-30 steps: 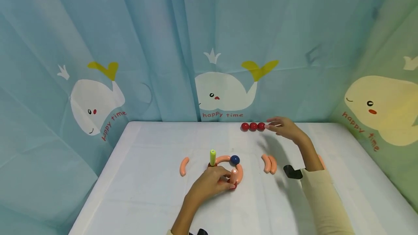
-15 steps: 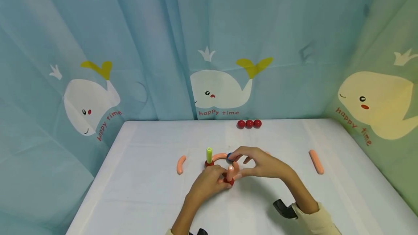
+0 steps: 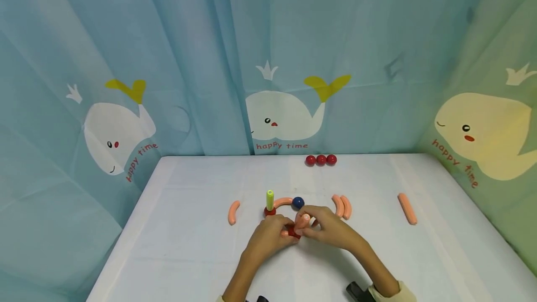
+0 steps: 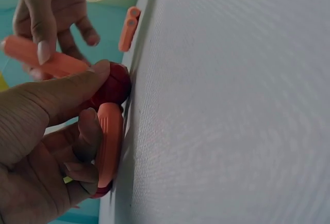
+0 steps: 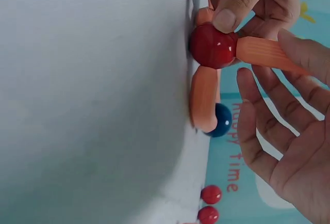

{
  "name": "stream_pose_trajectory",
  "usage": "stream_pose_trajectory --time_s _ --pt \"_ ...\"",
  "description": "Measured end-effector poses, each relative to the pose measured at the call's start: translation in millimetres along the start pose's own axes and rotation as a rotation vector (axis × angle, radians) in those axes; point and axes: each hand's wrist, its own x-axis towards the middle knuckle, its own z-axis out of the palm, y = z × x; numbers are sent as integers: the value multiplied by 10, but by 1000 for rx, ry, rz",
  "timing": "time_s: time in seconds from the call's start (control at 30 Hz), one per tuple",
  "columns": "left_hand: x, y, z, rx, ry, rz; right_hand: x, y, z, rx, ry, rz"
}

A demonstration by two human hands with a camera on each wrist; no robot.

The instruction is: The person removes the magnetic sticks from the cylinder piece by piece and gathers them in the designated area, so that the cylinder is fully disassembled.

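My left hand [image 3: 268,236] pinches a red ball [image 5: 209,47] at the near corner of a small ring of toy pieces on the table. From this ball rises an orange stick [image 3: 303,220], pinched between the thumb and fingers of my right hand [image 3: 329,229]. Curved orange sticks [image 5: 203,97] also meet the ball, one seen under my left fingers in the left wrist view. Further round the ring are a blue ball [image 3: 298,202], a curved orange stick [image 3: 283,202] and a second red ball [image 3: 270,212] carrying an upright yellow-green stick [image 3: 270,199].
Three red balls [image 3: 321,160] line the back edge of the white table [image 3: 189,255]. Two curved orange sticks [image 3: 341,206] lie right of the ring, another curved stick [image 3: 233,212] to its left. A straight orange stick [image 3: 407,209] is at far right. A whale-print curtain [image 3: 209,83] hangs behind.
My right hand has come from beside the red balls at the back to the ring, and now grips the orange stick, which leans more to the right. My left hand stays at the near red ball.
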Motion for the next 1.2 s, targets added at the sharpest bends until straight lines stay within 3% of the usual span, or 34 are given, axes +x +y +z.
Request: stream_pose_trajectory --time_s 0.23,0.47,0.57,1.2 --pt "-14 -4 -8 -13 -22 -40 -126 82 62 147 101 126" --pt "-6 -15 9 -44 -22 -64 -191 78 149 496 150 403" --pt "-8 -18 20 -56 -26 -79 -212 63 179 541 194 468" --pt "-14 1 9 -57 -12 -74 -214 -9 283 371 301 399"
